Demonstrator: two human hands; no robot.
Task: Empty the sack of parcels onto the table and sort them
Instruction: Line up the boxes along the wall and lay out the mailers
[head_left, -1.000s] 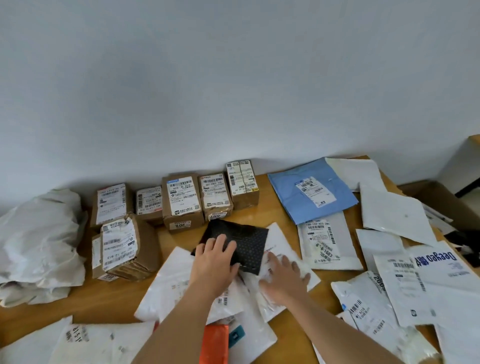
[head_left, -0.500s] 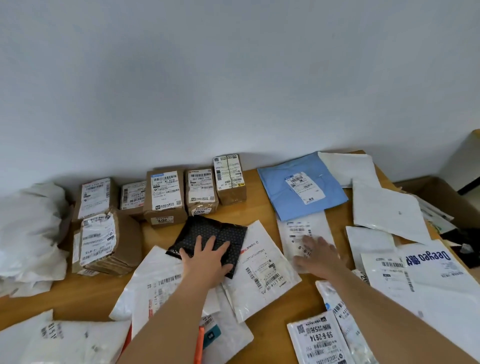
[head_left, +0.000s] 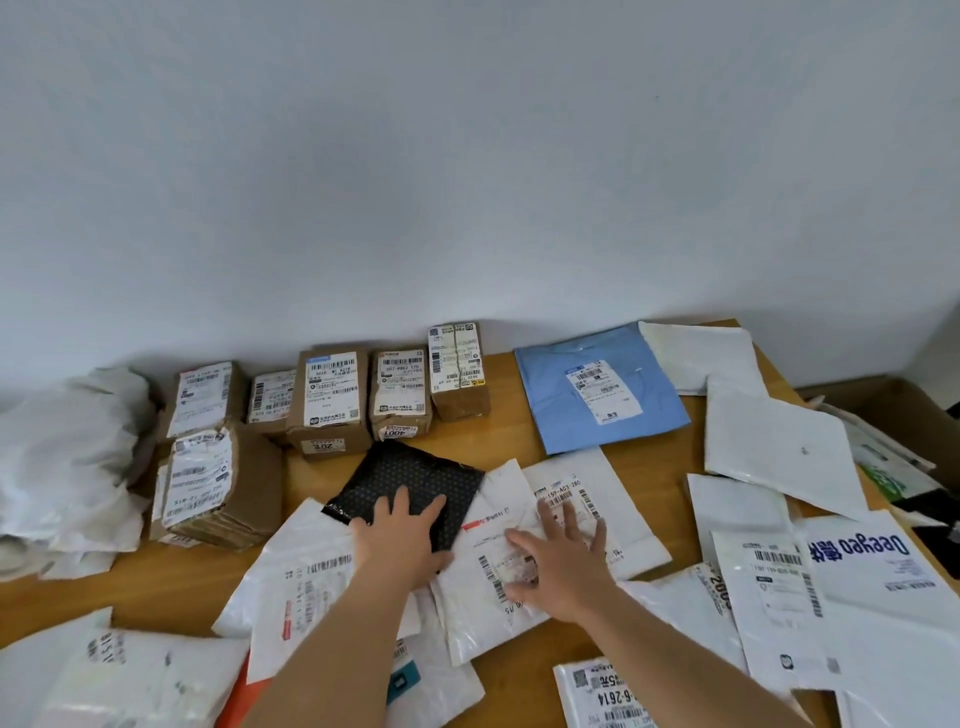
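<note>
The left hand lies flat, fingers spread, pressing on the near edge of the black dotted mailer — holding it down, not gripping it. The right hand is also open and splayed, palm down on a white poly mailer just to the right of the black one; whether it touches or hovers a shade above I cannot tell.

The black mailer lies straight ahead of the left hand, turned somewhat askew, its far corner just short of the row of cardboard boxes standing along the wall. The white mailer runs lengthwise away from the person, overlapping a second labelled one beyond the right fingertips.

Further right on the worktop sit a blue mailer and more white ones (apparently the flat-bag group). The emptied sack slumps at far left. By my reading, the left hand is nearer the black mailer, the right nearer the flat-bag side.
</note>
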